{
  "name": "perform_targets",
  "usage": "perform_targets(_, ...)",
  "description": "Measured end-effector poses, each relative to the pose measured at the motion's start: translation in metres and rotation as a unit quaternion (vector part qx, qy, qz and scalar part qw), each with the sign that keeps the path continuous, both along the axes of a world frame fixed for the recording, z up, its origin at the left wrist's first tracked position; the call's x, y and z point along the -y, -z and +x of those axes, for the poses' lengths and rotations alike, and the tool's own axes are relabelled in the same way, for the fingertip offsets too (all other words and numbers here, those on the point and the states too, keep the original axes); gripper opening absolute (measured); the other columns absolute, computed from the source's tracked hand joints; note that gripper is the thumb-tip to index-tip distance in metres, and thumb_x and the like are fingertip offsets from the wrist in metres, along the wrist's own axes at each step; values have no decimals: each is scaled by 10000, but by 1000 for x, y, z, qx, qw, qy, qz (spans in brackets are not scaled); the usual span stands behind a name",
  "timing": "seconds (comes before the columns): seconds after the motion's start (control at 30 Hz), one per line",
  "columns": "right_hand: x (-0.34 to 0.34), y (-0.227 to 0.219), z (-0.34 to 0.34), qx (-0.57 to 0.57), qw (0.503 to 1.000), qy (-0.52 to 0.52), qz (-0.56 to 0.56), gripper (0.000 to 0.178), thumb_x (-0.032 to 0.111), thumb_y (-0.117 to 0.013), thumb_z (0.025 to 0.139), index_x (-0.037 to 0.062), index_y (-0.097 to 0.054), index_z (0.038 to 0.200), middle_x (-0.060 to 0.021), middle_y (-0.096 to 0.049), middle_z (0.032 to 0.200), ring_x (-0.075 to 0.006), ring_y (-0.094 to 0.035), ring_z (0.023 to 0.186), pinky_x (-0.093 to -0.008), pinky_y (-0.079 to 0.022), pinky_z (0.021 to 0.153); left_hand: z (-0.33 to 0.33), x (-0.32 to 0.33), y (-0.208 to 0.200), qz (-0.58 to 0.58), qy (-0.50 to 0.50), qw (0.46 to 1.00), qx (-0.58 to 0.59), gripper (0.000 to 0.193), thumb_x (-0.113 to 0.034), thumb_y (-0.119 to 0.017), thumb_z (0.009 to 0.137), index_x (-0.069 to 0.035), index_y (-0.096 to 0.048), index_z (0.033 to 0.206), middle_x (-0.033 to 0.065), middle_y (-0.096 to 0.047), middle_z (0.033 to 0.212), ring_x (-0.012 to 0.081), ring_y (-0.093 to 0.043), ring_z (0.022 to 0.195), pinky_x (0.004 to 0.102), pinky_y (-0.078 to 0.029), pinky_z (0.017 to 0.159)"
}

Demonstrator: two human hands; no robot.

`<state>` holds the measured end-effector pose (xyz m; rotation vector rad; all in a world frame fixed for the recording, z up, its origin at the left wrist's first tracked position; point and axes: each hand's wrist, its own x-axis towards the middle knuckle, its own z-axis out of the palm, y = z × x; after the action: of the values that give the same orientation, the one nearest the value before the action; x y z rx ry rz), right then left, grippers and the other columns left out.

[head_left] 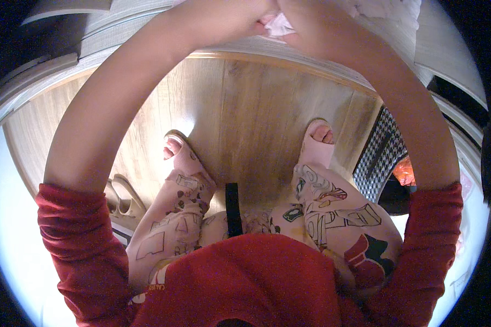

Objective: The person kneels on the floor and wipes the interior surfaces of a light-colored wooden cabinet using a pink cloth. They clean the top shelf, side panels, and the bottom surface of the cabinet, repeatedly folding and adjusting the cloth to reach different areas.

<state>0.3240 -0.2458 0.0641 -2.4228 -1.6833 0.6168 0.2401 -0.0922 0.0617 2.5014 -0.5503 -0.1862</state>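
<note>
Both hands at the far top edge of view, pressed together over a pale worktop [333, 60]. Left hand [251, 19] clenched on a small pink-and-white cloth [280, 24]; right hand [311, 22] closed on the same cloth from the other side, grip touching grip. Cloth bunched between the fingers, only a small crumpled part showing, its far end cut off by the picture's rim. More pale crumpled fabric [382, 10] on the worktop just right of the hands, kind not clear. Bare forearms arched from red sleeves [71, 240] pushed up near the elbows, at near left and near right. Below the arms, wooden floor [245, 120] with a bright glare patch at left. Two feet in pink open-toed slippers [180, 155] on the floor, toes pointing far. Pink trousers [333, 212] printed with drawings at near centre. Beige slippers [123, 199] lying at near left, beside the left leg. Black-and-white checked mat [382, 155] at right, partly hidden by the right arm.
</note>
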Motion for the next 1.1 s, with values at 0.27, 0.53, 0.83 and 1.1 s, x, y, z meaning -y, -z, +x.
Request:
perform_targets(0.27,43,-24,20,-75,997,13,-32,575,189,-607,747,-6,-381,1239,-270,-551,1066,-400,-544,984,-446,-435,844,21,49,10,-3,-18,1000,-12,120,-38,-605,688,31,-623,784,213,-598,752,358,-601,741,393,-486,700)
perform_targets(0.53,49,-4,27,-172,985,24,3,380,83,-616,739,1,-432,1061,-229,-550,969,-362,-558,915,-413,-434,750,-6,10,18,-67,-39,996,-32,179,-7,-595,756,-41,-614,931,89,-610,857,208,-606,829,320,-491,755)
perform_targets(0.83,49,-2,30,-209,977,28,37,380,126,-654,748,9,-438,1038,-191,-542,922,-304,-559,870,-384,-431,738,-46,56,33,30,-113,983,144,351,-26,-555,693,-69,-600,1039,112,-572,997,270,-611,877,398,-466,808)
perform_targets(1.1,59,-19,38,-396,886,238,29,369,68,-644,778,10,-452,1088,-123,-545,1009,-195,-540,937,-301,-454,786,-43,80,17,93,-176,980,-27,320,-59,-535,753,-44,-565,1071,144,-639,694,306,-644,648,412,-517,611)
